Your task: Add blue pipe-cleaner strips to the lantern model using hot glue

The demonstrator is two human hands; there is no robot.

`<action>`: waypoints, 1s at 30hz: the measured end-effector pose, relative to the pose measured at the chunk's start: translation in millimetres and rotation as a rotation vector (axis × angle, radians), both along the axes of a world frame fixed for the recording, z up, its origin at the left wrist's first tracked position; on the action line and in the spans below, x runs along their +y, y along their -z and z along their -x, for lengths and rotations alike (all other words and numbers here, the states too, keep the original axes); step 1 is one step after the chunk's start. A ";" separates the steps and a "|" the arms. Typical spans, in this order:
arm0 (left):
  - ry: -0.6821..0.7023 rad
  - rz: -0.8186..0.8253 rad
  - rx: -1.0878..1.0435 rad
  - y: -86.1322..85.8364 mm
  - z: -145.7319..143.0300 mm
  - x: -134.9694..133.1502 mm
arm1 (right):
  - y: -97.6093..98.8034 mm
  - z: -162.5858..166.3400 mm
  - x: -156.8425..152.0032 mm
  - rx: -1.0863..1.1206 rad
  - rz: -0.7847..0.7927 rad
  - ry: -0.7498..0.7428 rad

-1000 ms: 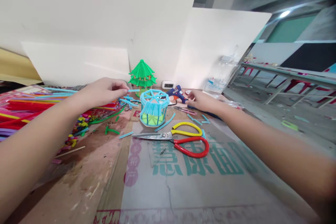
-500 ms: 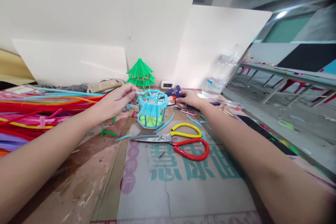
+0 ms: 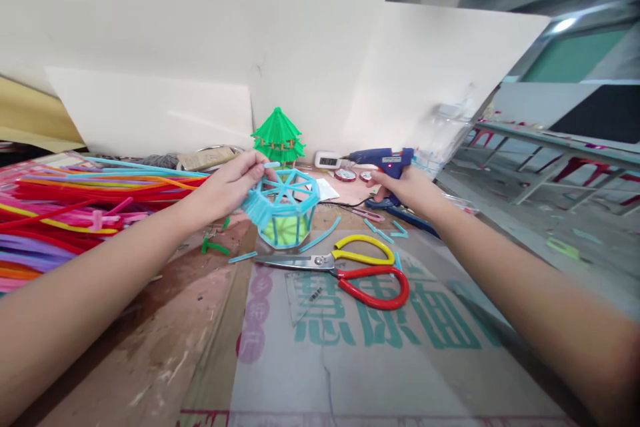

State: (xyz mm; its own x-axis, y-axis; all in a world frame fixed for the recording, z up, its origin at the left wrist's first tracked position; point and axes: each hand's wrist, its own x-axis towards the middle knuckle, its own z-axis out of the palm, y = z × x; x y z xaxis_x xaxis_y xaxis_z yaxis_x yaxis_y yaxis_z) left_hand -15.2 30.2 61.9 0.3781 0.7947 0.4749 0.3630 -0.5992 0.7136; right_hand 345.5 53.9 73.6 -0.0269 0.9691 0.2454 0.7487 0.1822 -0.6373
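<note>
My left hand [image 3: 227, 183] pinches a short light-blue straw piece [image 3: 271, 165] just above the rim of a blue straw model [image 3: 284, 208] with a green inside, and its fingers touch the model's left side. My right hand [image 3: 403, 187] is closed round the handle of a blue glue gun [image 3: 383, 158], which is lifted off the table with its nozzle pointing left. Between the hands, nearer to me, lie scissors [image 3: 350, 268] with one yellow and one red handle.
A pile of coloured straws [image 3: 65, 207] covers the left of the table. A green straw pagoda [image 3: 279, 136] and a small digital clock [image 3: 327, 160] stand by the white wall. Cut blue straw bits [image 3: 320, 235] lie around. A printed cardboard sheet [image 3: 380, 353] covers the table in front.
My right hand took hold of the glue gun and lifted it off the table. My left hand carried the straw piece right to the blue model's rim.
</note>
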 end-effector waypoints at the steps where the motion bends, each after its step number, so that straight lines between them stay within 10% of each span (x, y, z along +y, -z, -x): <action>1: -0.007 0.012 0.003 -0.6 -1.5 -1.2 | -0.5 1.4 -4.2 0.080 -0.023 -0.027; 7: 0.001 0.056 -0.034 0.9 -3.3 -1.0 | -5.5 27.2 -40.4 0.436 -0.104 -0.214; 30: 0.014 0.098 0.061 -12.6 0.2 -8.4 | -19.1 66.2 -114.7 0.055 -0.189 -0.458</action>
